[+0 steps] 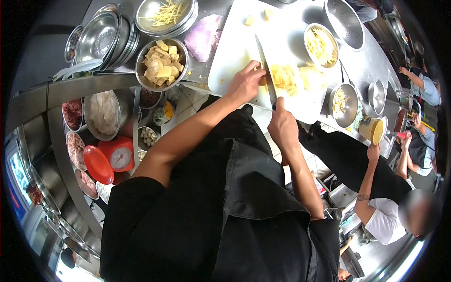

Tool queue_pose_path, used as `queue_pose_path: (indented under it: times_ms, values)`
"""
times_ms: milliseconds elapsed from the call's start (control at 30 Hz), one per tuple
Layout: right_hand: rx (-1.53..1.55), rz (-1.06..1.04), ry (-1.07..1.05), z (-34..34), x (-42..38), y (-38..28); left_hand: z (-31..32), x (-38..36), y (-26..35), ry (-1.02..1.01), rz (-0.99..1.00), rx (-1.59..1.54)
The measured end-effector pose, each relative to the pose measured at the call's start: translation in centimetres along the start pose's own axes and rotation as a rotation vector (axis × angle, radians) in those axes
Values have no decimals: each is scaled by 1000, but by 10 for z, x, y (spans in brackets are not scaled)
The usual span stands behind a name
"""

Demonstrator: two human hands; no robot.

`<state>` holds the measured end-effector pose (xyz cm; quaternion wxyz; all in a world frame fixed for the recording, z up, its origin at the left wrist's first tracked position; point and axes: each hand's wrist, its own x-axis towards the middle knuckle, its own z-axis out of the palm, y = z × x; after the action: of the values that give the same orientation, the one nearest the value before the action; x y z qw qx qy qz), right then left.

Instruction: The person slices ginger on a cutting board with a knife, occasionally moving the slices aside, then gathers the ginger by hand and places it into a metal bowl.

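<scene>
My right hand (pixel 283 124) is closed round the handle of a kitchen knife (pixel 268 77), its blade pointing away from me over a white cutting board (pixel 230 51). Just left of the blade, my left hand (pixel 246 83) has its fingers curled onto a pale yellow piece of ginger (pixel 262 81), mostly hidden under them. Right of the blade lie overlapping ginger slices (pixel 285 79). Two small chunks sit at the board's far end. A steel bowl of peeled ginger pieces (pixel 163 66) stands left of the board.
Shredded yellow strips fill a bowl (pixel 321 46) on the right, near a colander (pixel 345 23). A purplish bag (pixel 203 37) lies left of the board. Stacked steel bowls (pixel 97 37) and a red scale (pixel 121 157) are farther left. A co-worker (pixel 385 218) holds a tub at right.
</scene>
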<state>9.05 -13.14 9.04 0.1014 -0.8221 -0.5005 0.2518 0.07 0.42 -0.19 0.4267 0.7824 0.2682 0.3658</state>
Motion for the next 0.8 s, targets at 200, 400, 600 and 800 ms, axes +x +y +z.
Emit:
queue_pose_path:
  times_ms: [200,400,600,800]
  values:
    - [4,-42,75,27,29,9,-2,0,1,-51,-27,7]
    - [8,38,-15,-4,0,-3,1,-1,-1,-8,7,31]
    - [9,31,-35,10,6,4,-1,-1,2,-8,-7,12]
    - [2,37,-15,19,19,10,1,-1,-3,-19,15,-4]
